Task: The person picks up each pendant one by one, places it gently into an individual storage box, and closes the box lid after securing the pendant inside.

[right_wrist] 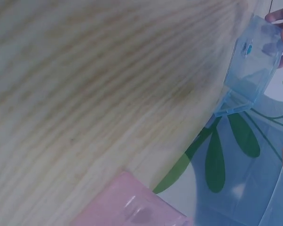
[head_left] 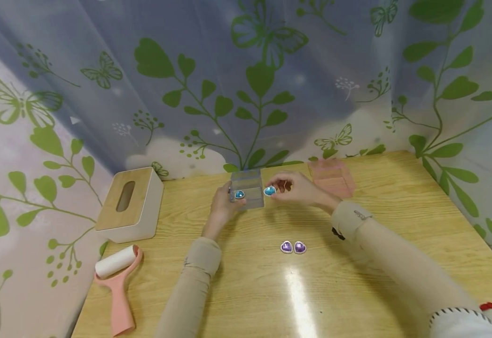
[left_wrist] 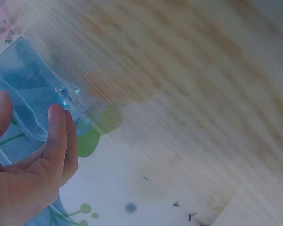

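Observation:
At the back of the table, my left hand [head_left: 222,206] holds a clear bluish plastic box [head_left: 253,200] by its left side, thumb and fingers against its walls. Inside that box lies a blue gem [head_left: 239,194] with a pale sparkling edge. Just right of the box, my right hand [head_left: 297,190] pinches a second blue gem [head_left: 269,191] between thumb and fingertips. The left wrist view shows the left fingers [left_wrist: 59,136] along the box [left_wrist: 26,75]. Nearer the front, two purple heart-shaped gems [head_left: 286,247] lie side by side on the wood.
A clear pink box [head_left: 342,184] stands behind my right wrist. To the left are a tissue box [head_left: 144,220] with a wooden top and a lint roller [head_left: 120,300] with a pink handle. A patterned curtain [head_left: 212,70] hangs along the table's back edge.

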Demonstrator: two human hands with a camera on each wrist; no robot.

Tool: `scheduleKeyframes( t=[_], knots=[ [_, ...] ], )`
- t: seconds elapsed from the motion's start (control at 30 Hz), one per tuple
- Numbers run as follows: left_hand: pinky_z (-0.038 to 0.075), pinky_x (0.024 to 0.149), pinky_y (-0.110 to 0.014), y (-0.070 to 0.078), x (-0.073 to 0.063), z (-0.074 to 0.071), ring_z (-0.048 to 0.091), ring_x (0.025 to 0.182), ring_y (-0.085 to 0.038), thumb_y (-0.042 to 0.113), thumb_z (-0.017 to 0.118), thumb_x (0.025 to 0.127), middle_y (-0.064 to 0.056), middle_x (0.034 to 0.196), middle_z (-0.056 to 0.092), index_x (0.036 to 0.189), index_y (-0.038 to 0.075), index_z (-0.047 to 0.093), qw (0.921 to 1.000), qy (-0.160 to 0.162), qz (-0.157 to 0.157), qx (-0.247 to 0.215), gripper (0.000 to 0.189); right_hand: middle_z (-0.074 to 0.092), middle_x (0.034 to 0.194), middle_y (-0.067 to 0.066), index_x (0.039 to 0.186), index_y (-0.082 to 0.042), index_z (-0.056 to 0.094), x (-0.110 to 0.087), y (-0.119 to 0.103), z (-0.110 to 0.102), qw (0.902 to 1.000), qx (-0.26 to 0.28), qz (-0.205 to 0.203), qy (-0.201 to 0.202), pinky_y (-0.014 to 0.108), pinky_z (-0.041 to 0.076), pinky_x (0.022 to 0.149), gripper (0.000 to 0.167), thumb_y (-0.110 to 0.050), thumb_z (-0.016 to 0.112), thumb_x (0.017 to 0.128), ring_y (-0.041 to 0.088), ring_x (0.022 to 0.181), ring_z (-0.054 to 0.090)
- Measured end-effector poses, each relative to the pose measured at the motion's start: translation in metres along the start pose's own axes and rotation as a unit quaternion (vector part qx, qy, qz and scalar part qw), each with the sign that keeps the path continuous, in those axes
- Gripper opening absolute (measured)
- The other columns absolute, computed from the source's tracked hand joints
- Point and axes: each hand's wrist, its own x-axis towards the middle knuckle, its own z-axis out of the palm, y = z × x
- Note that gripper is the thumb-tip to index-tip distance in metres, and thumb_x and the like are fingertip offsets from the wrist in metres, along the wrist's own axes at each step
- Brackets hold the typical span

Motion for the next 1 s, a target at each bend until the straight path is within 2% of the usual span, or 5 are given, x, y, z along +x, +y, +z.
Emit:
scheduleKeyframes(
  t=[0.3,0.43,0.57,0.8,1.0],
  knots=[
    [0.043,0.123,-0.056,-0.001,0.001,-0.001,0.049,0.144,-0.046,0.017,0.081,0.093,-0.027,0.155,0.048,0.163,0.001,0.032,1.0000,-0.002,0.001,0.006,0.087,0.065,0.099,0.001,0.122,-0.018,0.076,0.022,0.005,0.004,0.9994,-0.030,0.015,0.006,0.032,0.045,0.080,0.028,-0.027,0.079,0.095,0.020,0.090,0.054],
    [0.043,0.123,-0.056,-0.001,0.002,-0.001,0.049,0.144,-0.046,0.017,0.082,0.092,-0.028,0.156,0.047,0.163,0.000,0.031,1.0000,-0.003,0.000,0.006,0.088,0.067,0.101,0.001,0.124,-0.013,0.075,0.031,0.009,0.007,0.9990,-0.044,0.009,0.004,0.034,0.046,0.081,0.032,-0.025,0.079,0.095,0.019,0.092,0.054],
    [0.043,0.123,-0.056,0.000,0.002,-0.001,0.050,0.144,-0.046,0.017,0.081,0.092,-0.028,0.155,0.048,0.163,-0.001,0.032,1.0000,-0.003,0.001,0.004,0.088,0.070,0.098,0.001,0.121,-0.012,0.076,0.039,0.015,0.012,0.9988,-0.048,0.002,0.000,0.032,0.049,0.081,0.029,-0.022,0.080,0.094,0.018,0.090,0.057],
    [0.043,0.123,-0.057,0.001,0.002,-0.001,0.049,0.144,-0.046,0.015,0.081,0.092,-0.029,0.156,0.047,0.162,-0.002,0.032,1.0000,-0.004,0.007,0.001,0.087,0.069,0.100,-0.003,0.117,-0.019,0.078,0.054,0.023,0.018,0.9966,-0.079,0.013,-0.020,0.033,0.048,0.086,0.022,-0.025,0.080,0.095,0.018,0.095,0.058],
    [0.043,0.123,-0.057,0.001,0.002,-0.001,0.049,0.145,-0.047,0.014,0.081,0.093,-0.029,0.157,0.046,0.163,-0.002,0.031,1.0000,-0.007,-0.003,-0.006,0.088,0.067,0.104,0.000,0.119,-0.019,0.078,0.063,0.024,0.022,0.9922,-0.112,0.016,-0.053,0.035,0.045,0.083,0.024,-0.027,0.079,0.097,0.028,0.098,0.057]
  ],
)
